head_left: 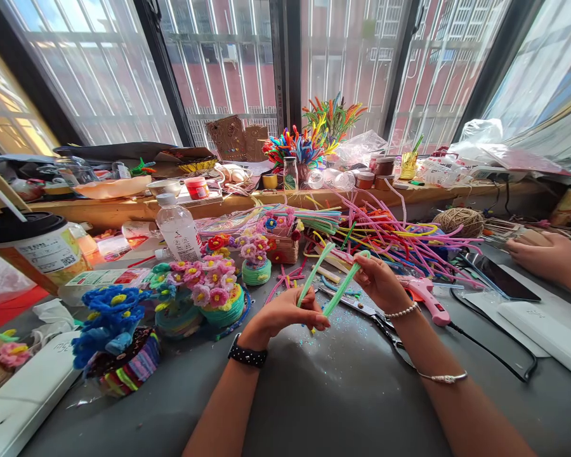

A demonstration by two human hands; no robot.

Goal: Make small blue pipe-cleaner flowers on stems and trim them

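Between my two hands is a small bundle of light green pipe cleaners [341,291], raised above the grey table. My left hand [290,315], with a dark dotted watch band at the wrist, grips its lower end. Higher and to the right, my right hand [378,279] pinches the upper end, where the strands bend over. One green length stands up from my left hand, apart from the rest. Scissors [361,306] lie behind and partly under my right arm. A pink glue gun [426,298] rests to the right of that arm.
Pipe-cleaner flower pots [214,292] and a blue flower pot [118,343] stand left, near a plastic bottle [178,228] and a lidded cup [33,244]. Loose pipe cleaners [400,238] pile up behind my hands. At right are a phone [504,279] and another person's hand [545,254].
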